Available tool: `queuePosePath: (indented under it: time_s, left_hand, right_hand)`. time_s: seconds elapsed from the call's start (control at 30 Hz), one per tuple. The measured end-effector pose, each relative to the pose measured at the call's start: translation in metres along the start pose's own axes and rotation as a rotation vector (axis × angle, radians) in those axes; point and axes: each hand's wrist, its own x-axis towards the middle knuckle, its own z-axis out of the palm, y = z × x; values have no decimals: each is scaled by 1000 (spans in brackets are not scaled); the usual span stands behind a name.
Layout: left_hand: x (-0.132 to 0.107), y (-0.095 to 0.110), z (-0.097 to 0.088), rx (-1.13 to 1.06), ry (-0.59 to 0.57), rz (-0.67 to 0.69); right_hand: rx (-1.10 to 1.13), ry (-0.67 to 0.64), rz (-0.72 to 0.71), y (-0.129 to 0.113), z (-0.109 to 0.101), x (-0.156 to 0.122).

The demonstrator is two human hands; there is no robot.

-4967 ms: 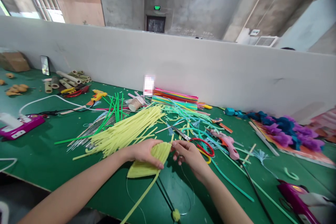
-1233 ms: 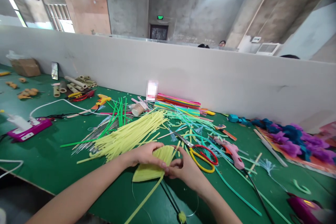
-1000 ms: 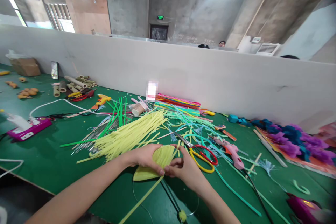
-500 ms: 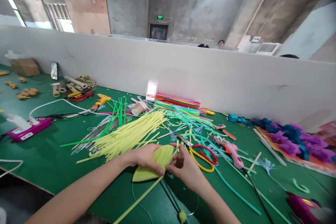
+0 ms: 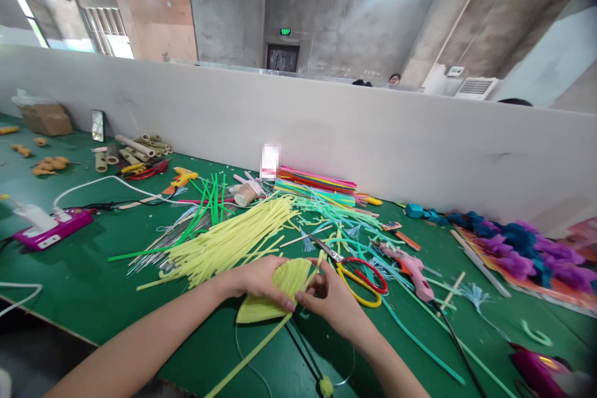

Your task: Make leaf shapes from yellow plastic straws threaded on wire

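Across the foreground, a green table (image 5: 116,298), backed by a white partition (image 5: 326,124). On it, past the hands, a broad pile of yellow pipe cleaners (image 5: 233,230). Above the table's near middle, a left hand (image 5: 259,278) clamped on a ribbed yellow fan (image 5: 291,275), thumb across the front. At the fan's right edge, a right hand (image 5: 333,300), fingers curled beside a short yellow end (image 5: 321,257); cannot tell whether closed on it. From just below the left thumb tip down to the lower edge of view, a yellow strip (image 5: 254,354). Just beyond the right hand, scissors (image 5: 344,259) with red and yellow loops. Farther right, a pink glue gun (image 5: 415,272). Near the bottom, a small yellow ball (image 5: 325,386).
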Motion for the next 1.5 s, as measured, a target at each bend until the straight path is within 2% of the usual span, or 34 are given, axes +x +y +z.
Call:
queuePosePath:
  time_s: [0.33,0.57,0.97,1.17,1.33,1.43,1.5]
  left_hand:
    - [1,-1,-1,57,21,-23]
    - [1,0,2,152,101,-41]
    - [2,-3,-1,157,58,-36]
    - [1,1,-1,175,55,-30]
    - [2,-1,-1,137,9,-38]
    - [0,-2,0,100,-16,-53]
    - [-1,1,-1,110,13,-40]
  right_hand:
    - [-20,-7,-18,-5,0,-3]
    - [-41,-33,18,-6,0,-5]
    - [-82,29,-30,-13,1,-4]
    - [-174,79,-83,-10,0,-4]
    - [-267,151,-124,-8,-5,-2]
    - [-223,169,-112,-10,-6,-2]
    - [-130,171,-74,-12,-7,-1]
